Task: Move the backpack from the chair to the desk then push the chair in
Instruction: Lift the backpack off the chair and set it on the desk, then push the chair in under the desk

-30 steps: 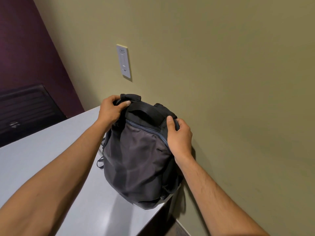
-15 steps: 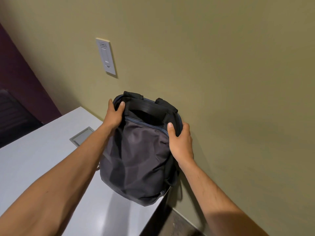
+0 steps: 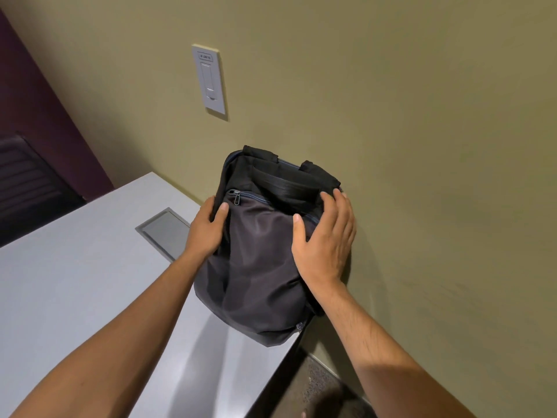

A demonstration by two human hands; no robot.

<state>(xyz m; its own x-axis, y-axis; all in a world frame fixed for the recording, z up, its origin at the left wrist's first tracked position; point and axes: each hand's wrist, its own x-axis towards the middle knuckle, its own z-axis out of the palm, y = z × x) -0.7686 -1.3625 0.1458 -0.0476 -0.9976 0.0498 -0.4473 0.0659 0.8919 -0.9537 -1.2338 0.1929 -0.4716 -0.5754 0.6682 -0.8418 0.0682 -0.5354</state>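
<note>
A dark grey and black backpack (image 3: 259,267) stands upright on the right end of the grey desk (image 3: 75,297), leaning against the olive wall. My left hand (image 3: 208,230) grips its left side just below the zipper pull. My right hand (image 3: 327,239) lies on its upper right side, fingers spread over the fabric and thumb on the front panel. The black carry handle at the top is free of both hands. A dark chair back (image 3: 27,188) shows at the far left behind the desk.
A metal cable hatch (image 3: 164,233) is set flush into the desk left of the backpack. A white wall switch plate (image 3: 209,81) hangs above. The desk's right edge ends just below the backpack, with speckled floor (image 3: 322,387) beyond it.
Both hands have slid down from the top handle area to the backpack's sides. The backpack now stands against the wall and my view has shifted right and closer.
</note>
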